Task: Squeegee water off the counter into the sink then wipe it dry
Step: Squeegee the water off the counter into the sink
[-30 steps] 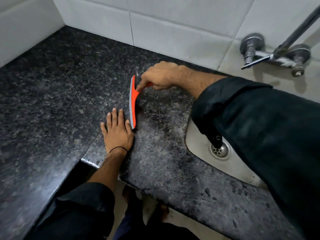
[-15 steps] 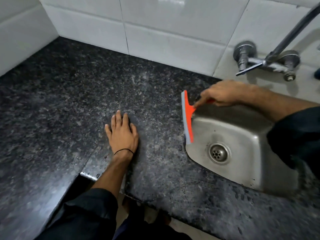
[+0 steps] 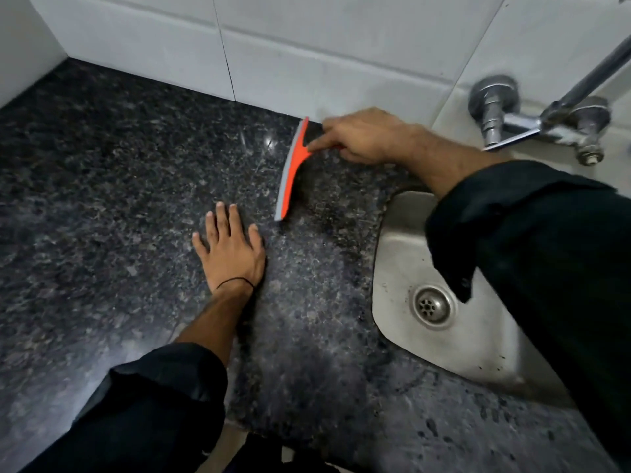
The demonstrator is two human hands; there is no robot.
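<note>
An orange squeegee [image 3: 292,172] with a grey rubber blade stands on the dark speckled granite counter [image 3: 119,199], its top end close to the tiled back wall. My right hand [image 3: 362,138] grips its handle, forefinger stretched along it toward the blade. My left hand [image 3: 230,254] lies flat on the counter, fingers straight, just below and left of the blade's lower end. The steel sink [image 3: 403,268] with its drain [image 3: 432,305] sits to the right of the squeegee; my right sleeve hides much of it.
A chrome wall tap [image 3: 532,121] juts from the white tiles [image 3: 290,46] above the sink. A side wall closes off the counter at far left. The counter's front edge runs along the bottom, with a step in it near my left sleeve.
My right hand has carried the squeegee from the sink's left rim back leftward and toward the back wall. My left hand has stayed flat in the same spot.
</note>
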